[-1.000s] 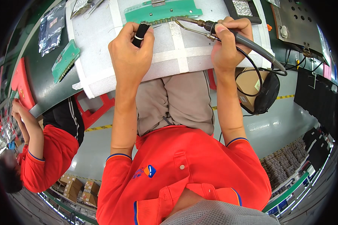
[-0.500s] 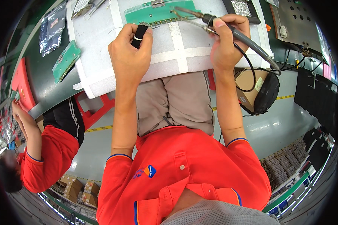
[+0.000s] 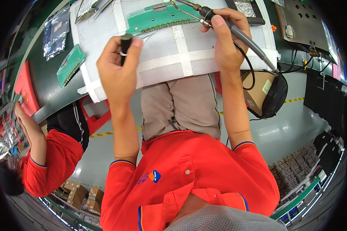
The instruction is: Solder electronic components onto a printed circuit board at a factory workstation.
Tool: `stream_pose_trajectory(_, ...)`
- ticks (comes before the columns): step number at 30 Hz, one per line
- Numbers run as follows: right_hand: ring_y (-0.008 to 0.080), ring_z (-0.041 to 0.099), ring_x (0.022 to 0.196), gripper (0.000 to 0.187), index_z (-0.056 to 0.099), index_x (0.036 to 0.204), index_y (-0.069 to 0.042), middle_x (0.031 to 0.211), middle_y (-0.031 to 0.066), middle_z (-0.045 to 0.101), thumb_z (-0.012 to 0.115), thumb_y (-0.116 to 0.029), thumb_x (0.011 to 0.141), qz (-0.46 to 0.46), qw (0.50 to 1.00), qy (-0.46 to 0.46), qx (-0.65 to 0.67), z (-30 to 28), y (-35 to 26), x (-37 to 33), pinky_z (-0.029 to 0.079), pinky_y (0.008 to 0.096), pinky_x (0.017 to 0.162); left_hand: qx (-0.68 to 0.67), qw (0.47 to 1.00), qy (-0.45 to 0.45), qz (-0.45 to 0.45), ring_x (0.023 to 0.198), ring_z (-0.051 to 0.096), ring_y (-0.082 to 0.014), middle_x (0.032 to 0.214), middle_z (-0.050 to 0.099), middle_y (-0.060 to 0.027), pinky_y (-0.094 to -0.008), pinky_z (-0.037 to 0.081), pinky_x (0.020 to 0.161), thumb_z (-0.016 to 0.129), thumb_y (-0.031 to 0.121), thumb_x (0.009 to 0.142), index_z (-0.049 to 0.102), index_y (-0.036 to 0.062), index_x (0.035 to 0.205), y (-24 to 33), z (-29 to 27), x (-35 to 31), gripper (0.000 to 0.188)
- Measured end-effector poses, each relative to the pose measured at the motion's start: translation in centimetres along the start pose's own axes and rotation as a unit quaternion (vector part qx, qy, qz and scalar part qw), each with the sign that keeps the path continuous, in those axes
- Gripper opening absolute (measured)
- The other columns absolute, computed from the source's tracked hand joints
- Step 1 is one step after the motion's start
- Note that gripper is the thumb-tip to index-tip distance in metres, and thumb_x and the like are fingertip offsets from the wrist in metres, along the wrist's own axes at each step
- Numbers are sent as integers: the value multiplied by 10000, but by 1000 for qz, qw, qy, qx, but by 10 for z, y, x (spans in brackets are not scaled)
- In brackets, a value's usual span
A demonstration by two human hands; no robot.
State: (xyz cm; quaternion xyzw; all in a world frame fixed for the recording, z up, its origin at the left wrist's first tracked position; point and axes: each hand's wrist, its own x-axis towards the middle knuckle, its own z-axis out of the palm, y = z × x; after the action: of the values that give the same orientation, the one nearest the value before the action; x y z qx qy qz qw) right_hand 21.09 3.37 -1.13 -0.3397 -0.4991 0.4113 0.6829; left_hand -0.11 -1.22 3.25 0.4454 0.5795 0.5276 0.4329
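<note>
My left hand [image 3: 117, 73] is closed round a short black brush-like tool [image 3: 125, 40] with a white band, held upright just off the near left corner of a green circuit board [image 3: 158, 19]. A row of brass-coloured pins runs along the board's near edge, and fine wires trail from its left end. My right hand [image 3: 228, 48] grips a soldering iron [image 3: 207, 14] with a thin bent metal tube fixed alongside it. The iron's tip points left, over the board's far right part. A thick grey cable leaves the iron towards the right.
White foam padding [image 3: 158, 75] with tape strips lies under the board. A second green board [image 3: 70, 65] and a silvery bag [image 3: 56, 32] are to the left. At right stand a metal box [image 3: 304, 23] and a carton [image 3: 258, 88]. Another person [image 3: 56, 158] sits at left.
My left hand has moved left and nearer to me with the black tool, away from the board's pins. My right hand has drawn slightly left and farther away with the soldering iron.
</note>
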Motion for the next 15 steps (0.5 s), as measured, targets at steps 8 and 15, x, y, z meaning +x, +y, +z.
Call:
stream_pose_trajectory(8,139,634,728,271,574,1107,32,843,74,620,666,-2,855,68,993,-70,-63,32,-22,2,514,245,672,-30,998,-59,-4,651,469,-24,745,587,23,-190,369,564,688,101,884,614,-18,880,-13,38,2,140)
stream_pose_trajectory(15,105,596,861,450,497,1234,11,979,68,596,682,35,825,-180,959,-209,70,5,22,15,500,241,769,12,997,-81,3,650,483,-25,749,608,5,-194,380,562,682,93,883,609,-25,881,-17,52,0,139)
